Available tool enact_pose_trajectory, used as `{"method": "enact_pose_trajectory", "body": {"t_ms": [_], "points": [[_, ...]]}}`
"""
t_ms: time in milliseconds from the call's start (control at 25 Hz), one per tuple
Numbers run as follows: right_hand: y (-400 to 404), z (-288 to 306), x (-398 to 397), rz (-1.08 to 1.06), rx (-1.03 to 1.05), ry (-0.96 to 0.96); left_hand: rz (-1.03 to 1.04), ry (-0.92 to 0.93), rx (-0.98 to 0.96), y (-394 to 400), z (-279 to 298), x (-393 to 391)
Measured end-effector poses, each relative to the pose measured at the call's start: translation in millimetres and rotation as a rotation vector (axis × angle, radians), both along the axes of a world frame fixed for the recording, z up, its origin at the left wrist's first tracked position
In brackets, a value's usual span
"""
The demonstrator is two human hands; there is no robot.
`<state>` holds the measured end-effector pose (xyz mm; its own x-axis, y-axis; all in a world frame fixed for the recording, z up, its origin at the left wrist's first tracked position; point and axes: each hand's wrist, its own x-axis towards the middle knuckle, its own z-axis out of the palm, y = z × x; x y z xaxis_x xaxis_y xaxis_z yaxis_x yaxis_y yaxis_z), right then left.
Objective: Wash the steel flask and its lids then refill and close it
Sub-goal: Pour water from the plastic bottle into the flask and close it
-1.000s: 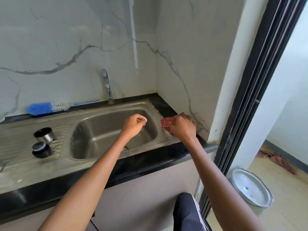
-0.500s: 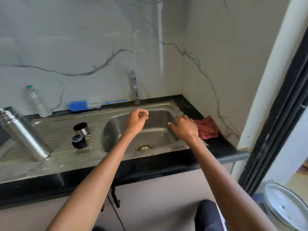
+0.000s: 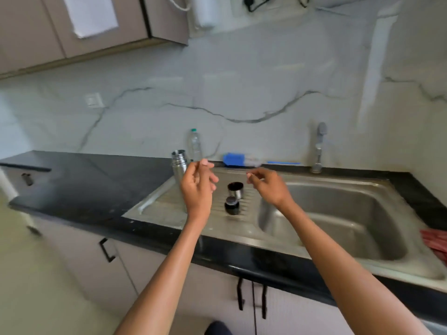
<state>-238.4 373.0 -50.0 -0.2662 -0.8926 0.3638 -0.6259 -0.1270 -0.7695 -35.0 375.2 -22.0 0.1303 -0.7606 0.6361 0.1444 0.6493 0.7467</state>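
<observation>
The open steel flask (image 3: 178,165) stands upright at the back left of the steel draining board (image 3: 159,209). Its steel cup lid (image 3: 235,189) and black inner stopper (image 3: 231,205) sit apart on the ribbed part of the board. My left hand (image 3: 198,187) hovers in front of the flask with loosely curled fingers and holds nothing. My right hand (image 3: 268,184) hovers just right of the cup lid, fingers relaxed, also empty. Neither hand touches anything.
A clear plastic water bottle (image 3: 195,145) stands by the wall behind the flask. A blue bottle brush (image 3: 244,160) lies along the back edge. The tap (image 3: 318,147) stands behind the sink basin (image 3: 338,213). A red cloth (image 3: 435,243) lies at the far right. Black counter (image 3: 84,182) stretches left.
The view swung left from the sink corner to the draining board. My right hand let go of the red cloth, and both hands moved left over the flask and lids.
</observation>
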Motion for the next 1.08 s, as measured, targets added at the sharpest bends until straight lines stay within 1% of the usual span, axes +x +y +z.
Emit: {"method": "enact_pose_trajectory", "body": {"t_ms": [120, 240, 320, 480, 640, 800, 920, 1000, 1080], "points": [[-56.5, 12.8, 30.1, 0.044, 0.027, 0.003, 0.135, 0.081, 0.010, -17.7, -4.0, 54.9], [-113.6, 17.6, 50.9, 0.077, 0.062, 0.016, 0.243, 0.111, 0.020, -49.7, -8.1, 104.5], [-151.2, 18.7, 61.2, 0.081, 0.083, 0.042, 0.289, 0.087, 0.043, -79.8, -12.9, 129.1], [-214.0, 19.4, 76.6, 0.074, 0.130, 0.091, 0.294, -0.041, 0.138, -153.8, -29.2, 156.9], [-278.6, 8.6, 76.3, 0.048, 0.179, 0.139, 0.301, -0.107, 0.250, -231.5, -56.0, 158.7], [-342.9, -5.0, 75.4, 0.033, 0.229, 0.163, 0.301, -0.075, 0.330, -297.2, -79.0, 140.6], [-389.0, -15.4, 74.6, 0.035, 0.263, 0.159, 0.293, -0.043, 0.354, -326.7, -87.4, 121.9], [-415.6, -21.9, 74.1, 0.024, 0.288, 0.164, 0.309, -0.069, 0.338, -331.9, -93.8, 114.9], [-439.3, -25.7, 73.4, 0.004, 0.289, 0.131, 0.340, -0.088, 0.304, -334.7, -97.4, 113.6]]}}
